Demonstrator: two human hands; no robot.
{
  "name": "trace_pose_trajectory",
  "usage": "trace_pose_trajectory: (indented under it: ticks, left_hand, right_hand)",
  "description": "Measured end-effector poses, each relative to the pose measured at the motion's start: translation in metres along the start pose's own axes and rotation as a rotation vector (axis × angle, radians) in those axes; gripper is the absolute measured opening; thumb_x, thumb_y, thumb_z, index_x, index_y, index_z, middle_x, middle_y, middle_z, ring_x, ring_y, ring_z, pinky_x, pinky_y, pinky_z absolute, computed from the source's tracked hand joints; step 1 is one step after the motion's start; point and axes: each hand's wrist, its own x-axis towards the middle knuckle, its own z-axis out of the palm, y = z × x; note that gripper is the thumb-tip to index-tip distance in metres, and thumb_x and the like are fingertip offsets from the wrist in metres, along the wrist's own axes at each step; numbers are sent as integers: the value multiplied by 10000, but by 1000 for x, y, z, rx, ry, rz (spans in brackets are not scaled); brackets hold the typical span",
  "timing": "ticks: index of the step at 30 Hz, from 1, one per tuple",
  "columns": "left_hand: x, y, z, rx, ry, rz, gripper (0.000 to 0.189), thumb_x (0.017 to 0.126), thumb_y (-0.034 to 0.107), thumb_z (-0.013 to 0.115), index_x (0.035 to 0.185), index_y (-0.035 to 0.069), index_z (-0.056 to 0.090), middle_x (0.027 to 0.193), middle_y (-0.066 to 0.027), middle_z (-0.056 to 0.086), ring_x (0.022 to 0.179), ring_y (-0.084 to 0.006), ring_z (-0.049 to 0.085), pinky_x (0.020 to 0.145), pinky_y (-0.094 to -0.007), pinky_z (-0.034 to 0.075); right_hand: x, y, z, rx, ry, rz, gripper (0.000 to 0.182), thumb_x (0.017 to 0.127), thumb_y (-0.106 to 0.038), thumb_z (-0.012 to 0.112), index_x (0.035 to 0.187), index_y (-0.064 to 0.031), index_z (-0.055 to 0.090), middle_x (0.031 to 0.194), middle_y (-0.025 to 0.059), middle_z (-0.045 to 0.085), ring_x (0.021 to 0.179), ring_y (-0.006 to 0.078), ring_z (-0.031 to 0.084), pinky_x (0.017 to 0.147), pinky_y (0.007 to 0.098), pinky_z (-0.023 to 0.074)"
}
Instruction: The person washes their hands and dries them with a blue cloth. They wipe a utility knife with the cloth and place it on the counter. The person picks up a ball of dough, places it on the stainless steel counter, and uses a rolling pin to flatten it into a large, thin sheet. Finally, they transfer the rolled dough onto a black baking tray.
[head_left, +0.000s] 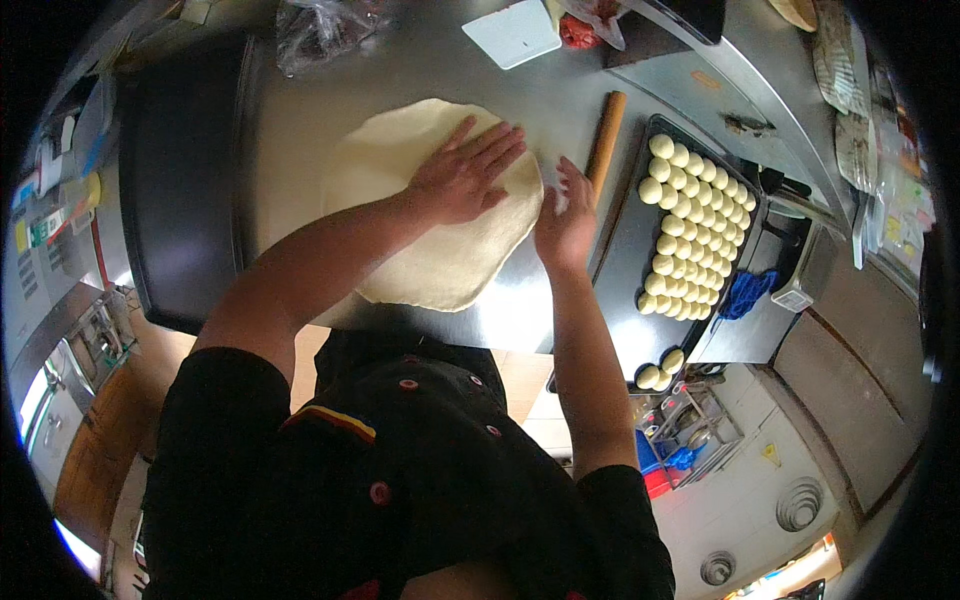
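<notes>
A wide, flat sheet of rolled dough lies on the metal worktable in front of me. My left hand rests palm down across its upper right part, with the fingers spread. Just past the right edge of the sheet is my right hand, its fingers slightly bent and apart. The thumb side of that hand is close to the dough edge; whether it touches is unclear. A wooden rolling pin lies right behind my right hand, its lower end hidden by the fingers.
On the right, a dark baking tray holds rows of several dough balls. Another dark tray is at the left. A clear plastic bag, a white flat scraper and a blue cloth lie around the worktable.
</notes>
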Motion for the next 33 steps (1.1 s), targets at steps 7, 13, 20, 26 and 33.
trace_pose_trajectory:
  ticks: [7,13,20,26,33]
  left_hand:
    - [20,-2,-7,78,-49,-2,761,1034,471,565,1635,75,320,1718,-105,293,1601,-273,243,1311,-555,109]
    - [27,-7,-3,113,-30,19,705,1057,452,532,1635,98,338,1723,-71,290,1603,-269,235,1315,-556,112]
    - [30,-4,4,22,-56,215,530,1044,298,591,1549,162,504,1683,-42,375,1576,-271,304,1298,-587,189]
    - [32,-16,-2,8,-73,247,505,1063,324,553,1555,218,505,1685,-14,381,1578,-237,305,1312,-547,170]
    - [34,-18,0,42,-80,269,518,1062,375,550,1559,240,500,1705,-8,339,1583,-226,289,1314,-541,177]
  right_hand:
    - [32,28,27,508,-318,153,478,976,24,591,1449,-26,550,1280,160,691,1166,260,683,1017,359,537]
    - [-8,27,5,304,-211,295,375,982,-42,586,1355,-33,620,1179,185,740,1098,306,724,964,378,562]
    - [-44,2,6,307,-270,751,299,868,-241,825,1041,-10,745,880,122,767,798,217,731,751,353,578]
    - [-61,-23,8,288,-208,547,290,928,-239,788,1020,25,713,949,143,756,879,210,724,797,346,561]
    - [-69,-11,12,963,-409,940,334,971,-192,758,1158,75,686,1026,97,733,918,150,665,832,305,532]
